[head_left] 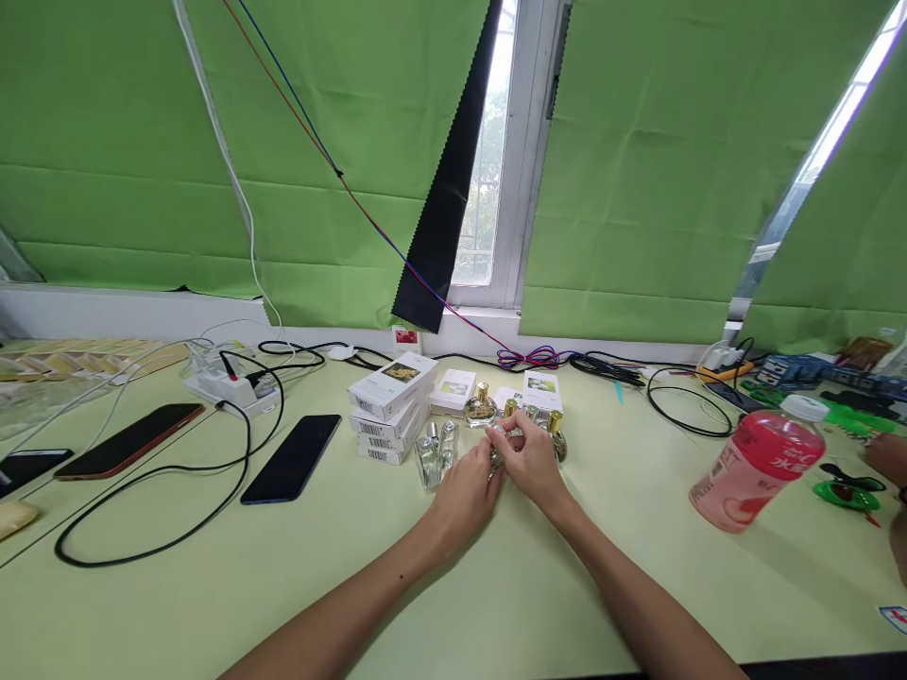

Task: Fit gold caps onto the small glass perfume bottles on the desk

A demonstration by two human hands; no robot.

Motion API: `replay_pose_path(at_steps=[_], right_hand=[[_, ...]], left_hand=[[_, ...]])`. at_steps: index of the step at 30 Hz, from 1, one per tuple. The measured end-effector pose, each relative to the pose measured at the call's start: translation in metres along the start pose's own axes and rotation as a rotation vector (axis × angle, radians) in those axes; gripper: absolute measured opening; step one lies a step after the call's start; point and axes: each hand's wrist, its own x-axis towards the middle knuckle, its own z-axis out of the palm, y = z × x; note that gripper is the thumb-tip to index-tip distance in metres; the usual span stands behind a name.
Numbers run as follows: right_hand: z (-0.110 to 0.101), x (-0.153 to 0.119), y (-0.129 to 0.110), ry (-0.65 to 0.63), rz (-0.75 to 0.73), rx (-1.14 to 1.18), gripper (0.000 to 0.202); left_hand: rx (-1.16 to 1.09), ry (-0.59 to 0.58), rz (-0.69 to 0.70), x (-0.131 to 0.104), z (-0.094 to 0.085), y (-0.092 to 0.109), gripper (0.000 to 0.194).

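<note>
Far left we see a flat black smartphone (32, 465), then a red-edged phone w/ dark screen (128, 440), a white power strip w/ plugs (228, 385) and a third, plain black phone (292, 457), all lying flat on the pale green tabletop (213, 604). Next comes a stack of white cardboard boxes w/ barcode labels (391, 406), & just beside it two tall clear glass vials (437, 453) standing upright. Our left hand (468, 498) and right hand (533, 460) meet at centre, fingertips pressed together round a small clear glass bottle (500, 438); it's mostly hidden betw. them, so we can't tell its long axis. It sits at the tips of both hands, straight ahead of us, the right hand reaching slightly further over it. Gold-capped round glass bottles (483, 406) stand just behind. Far right, well apart, a pink plastic drink bottle w/ white cap (758, 463) is tilted; another person's hand (889, 458) shows at the edge
</note>
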Motion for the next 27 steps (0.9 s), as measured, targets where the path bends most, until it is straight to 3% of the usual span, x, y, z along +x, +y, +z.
replay_pose_path(at_steps=[27], right_hand=[[0.0003, -0.0007, 0.0008, 0.062, 0.002, -0.042, 0.040]], left_hand=[[0.109, -0.007, -0.005, 0.0005, -0.0024, 0.0050, 0.029]])
